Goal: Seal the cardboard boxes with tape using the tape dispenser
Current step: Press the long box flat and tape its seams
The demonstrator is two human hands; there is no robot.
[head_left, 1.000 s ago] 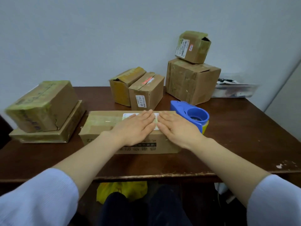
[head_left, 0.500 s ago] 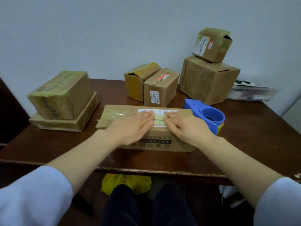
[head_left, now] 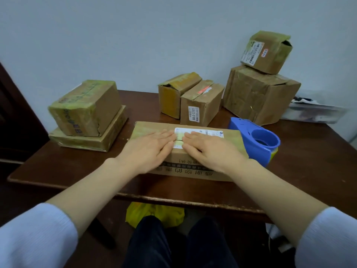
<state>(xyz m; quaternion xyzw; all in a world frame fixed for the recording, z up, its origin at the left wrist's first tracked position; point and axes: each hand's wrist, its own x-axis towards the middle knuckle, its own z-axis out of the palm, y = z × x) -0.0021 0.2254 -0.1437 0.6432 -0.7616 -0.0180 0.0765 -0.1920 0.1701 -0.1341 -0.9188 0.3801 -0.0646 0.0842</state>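
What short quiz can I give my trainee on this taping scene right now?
1. True or false: the right hand grips the blue tape dispenser.
2. The right hand and the left hand both lie flat on: A) the long box at the front of the table; B) the two-box stack at left; C) the pair of boxes standing side by side.
3. Fill in: the small labelled box at the right rear sits on a ____ box.

Key: 1 false, it stands on the table beside the long box; 2 A; 3 larger.
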